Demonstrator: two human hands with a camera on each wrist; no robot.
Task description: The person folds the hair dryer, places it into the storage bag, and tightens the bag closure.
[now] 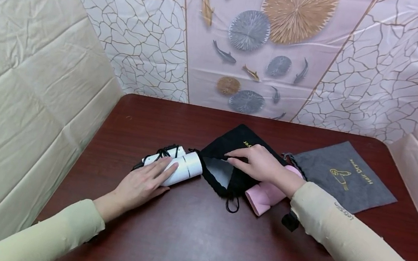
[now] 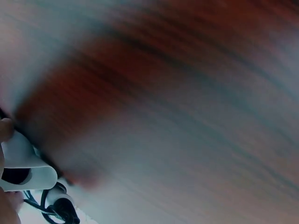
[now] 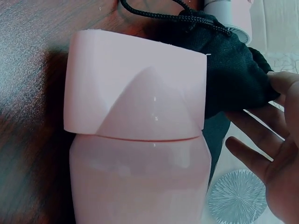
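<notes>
Head view: the left hand [image 1: 143,183] grips the white dryer [image 1: 189,169] on the table [image 1: 194,239]; the right hand [image 1: 258,161] pinches the rim of the black bag [image 1: 224,142], beside the pink dryer [image 1: 267,194]. Left wrist view: seemingly, thumb and fingers flank the white dryer, though much blurs; right wrist view: the right hand's lower fingers spread apart.
</notes>
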